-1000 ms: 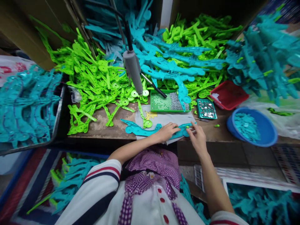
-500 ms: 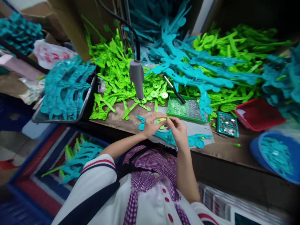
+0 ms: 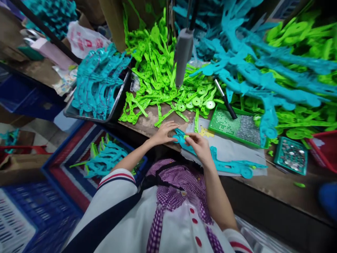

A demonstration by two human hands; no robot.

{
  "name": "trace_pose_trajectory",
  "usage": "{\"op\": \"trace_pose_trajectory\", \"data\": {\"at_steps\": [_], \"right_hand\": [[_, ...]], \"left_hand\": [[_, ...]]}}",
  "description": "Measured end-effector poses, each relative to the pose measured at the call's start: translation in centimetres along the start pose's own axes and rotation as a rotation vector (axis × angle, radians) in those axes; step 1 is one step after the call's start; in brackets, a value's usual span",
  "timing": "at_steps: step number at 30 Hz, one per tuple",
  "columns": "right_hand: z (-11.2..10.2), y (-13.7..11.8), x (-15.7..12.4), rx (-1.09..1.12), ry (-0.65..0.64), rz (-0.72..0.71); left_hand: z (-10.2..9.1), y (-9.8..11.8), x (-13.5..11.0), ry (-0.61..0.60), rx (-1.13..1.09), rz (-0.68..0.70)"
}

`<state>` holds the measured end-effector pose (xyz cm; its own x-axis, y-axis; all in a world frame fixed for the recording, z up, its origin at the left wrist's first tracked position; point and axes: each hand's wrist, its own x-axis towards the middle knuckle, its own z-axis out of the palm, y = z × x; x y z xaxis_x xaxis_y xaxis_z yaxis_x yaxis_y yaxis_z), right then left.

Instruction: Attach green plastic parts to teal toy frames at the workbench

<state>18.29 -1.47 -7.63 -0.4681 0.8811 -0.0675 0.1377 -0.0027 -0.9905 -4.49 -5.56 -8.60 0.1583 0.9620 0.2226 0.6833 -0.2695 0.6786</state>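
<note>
A long teal plastic part (image 3: 226, 164) lies on a grey sheet (image 3: 231, 149) at the bench's front edge. My left hand (image 3: 163, 133) rests on the bench with fingers stretched out, fingertips touching the part's left end. My right hand (image 3: 198, 146) is closed in a pinch over the same end, holding a small green piece against it. A grey hanging tool (image 3: 182, 56) dangles above the bench just behind my hands.
Heaps of green parts (image 3: 160, 70) and teal parts (image 3: 252, 77) fill the back of the bench. A green tray of small metal pieces (image 3: 237, 126), a smaller teal tray (image 3: 291, 154) and a red bin (image 3: 325, 149) stand right. A black tray of teal parts (image 3: 97, 88) and blue crates (image 3: 31, 211) lie left.
The view swung left and closer. My hands came down from a raised pinch to the teal part's left end; my left hand opened flat on the bench.
</note>
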Motion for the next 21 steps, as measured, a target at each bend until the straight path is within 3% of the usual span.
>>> {"op": "trace_pose_trajectory", "data": {"at_steps": [4,10,14,21], "right_hand": [[1.5,1.7,2.0,-0.298,0.031,-0.113],[2.1,2.5,2.9,-0.504,0.044,-0.165],[2.2,2.8,2.5,-0.576,0.002,-0.215],[2.2,3.0,2.5,-0.594,0.051,-0.229]], "left_hand": [[1.6,-1.4,-1.4,-0.117,0.092,-0.114],[1.8,-1.2,-1.1,-0.14,0.107,-0.085],[1.8,-1.2,-1.2,-0.146,0.111,-0.085],[1.9,-1.1,-1.3,-0.149,0.109,-0.082]]}}
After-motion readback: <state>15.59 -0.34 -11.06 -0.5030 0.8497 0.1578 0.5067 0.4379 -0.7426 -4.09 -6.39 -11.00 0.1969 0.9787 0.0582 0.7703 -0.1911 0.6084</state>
